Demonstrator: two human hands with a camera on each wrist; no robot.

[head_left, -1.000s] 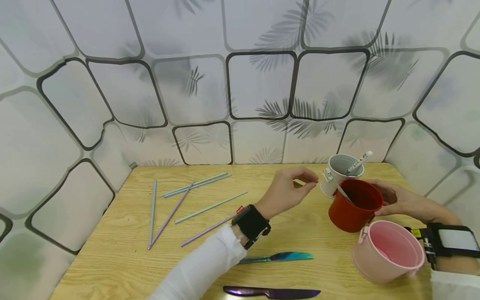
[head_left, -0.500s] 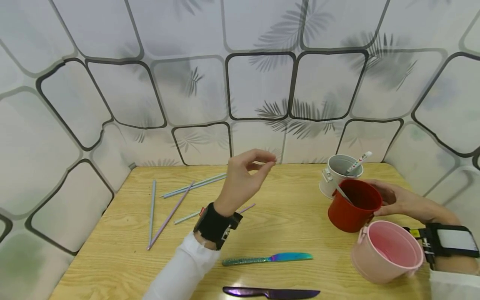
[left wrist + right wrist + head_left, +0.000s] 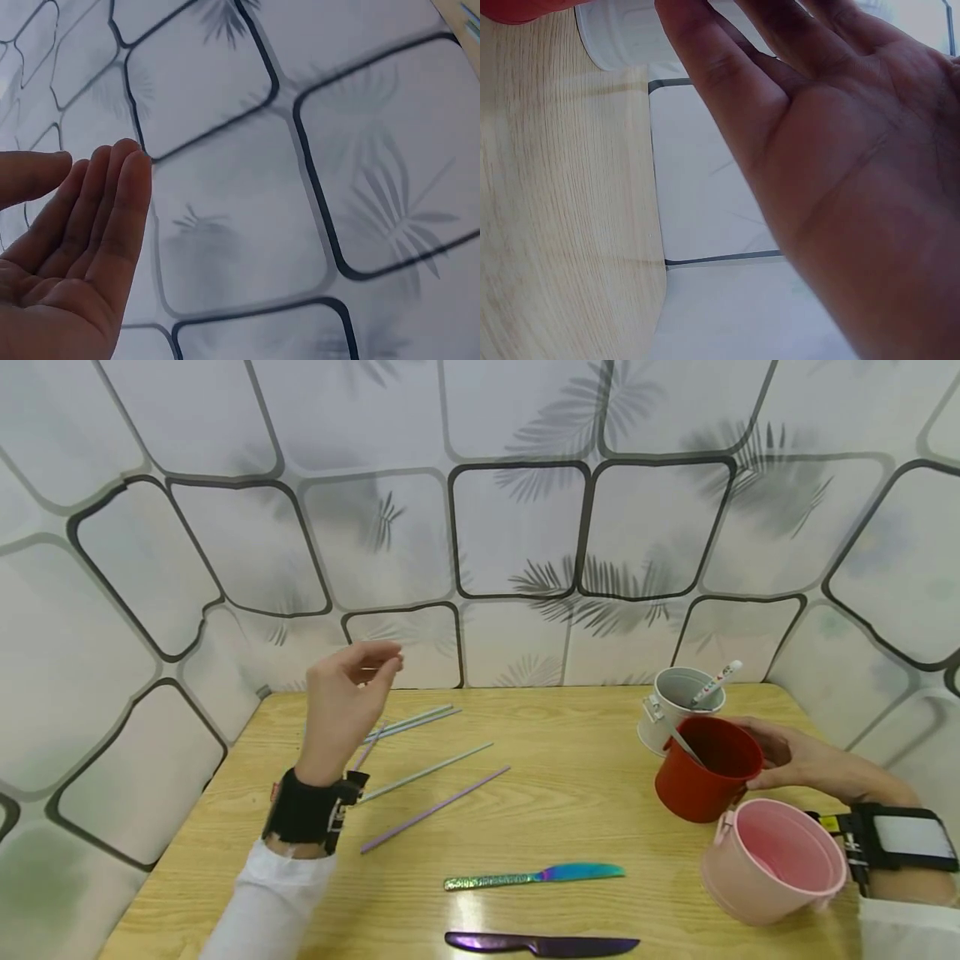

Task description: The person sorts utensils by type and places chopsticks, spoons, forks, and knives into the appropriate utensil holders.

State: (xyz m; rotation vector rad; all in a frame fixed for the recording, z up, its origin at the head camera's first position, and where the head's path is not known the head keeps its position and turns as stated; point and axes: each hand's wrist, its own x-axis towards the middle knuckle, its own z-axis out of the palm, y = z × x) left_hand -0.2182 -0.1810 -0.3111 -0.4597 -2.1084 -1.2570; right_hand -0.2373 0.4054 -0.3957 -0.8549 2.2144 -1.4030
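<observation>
My left hand [image 3: 345, 714] is raised over the left part of the table, fingers loosely bent and nothing held. In the left wrist view its fingers [image 3: 124, 202] extend with the thumb apart. Below it lie thin straws, among them a pale green straw [image 3: 427, 772] and a purple straw [image 3: 435, 811]. On the right, my right hand [image 3: 813, 764] holds the side of a small red bucket [image 3: 693, 789], thumb in front and other fingers behind. A slim pale stick [image 3: 684, 745] leans in that bucket. The right wrist view shows only a red edge of it.
Behind the red bucket stands a white bucket [image 3: 660, 735] with a white marker [image 3: 716, 683] in it. A pink bucket [image 3: 738, 885] is in front. A rainbow-coloured knife [image 3: 536, 877] and a purple knife [image 3: 540, 944] lie near the front. A patterned backdrop [image 3: 517, 643] closes off the rear.
My left hand has moved left, from beside the white and red buckets to above the straws, with nothing in it. The right hand stays at the red bucket.
</observation>
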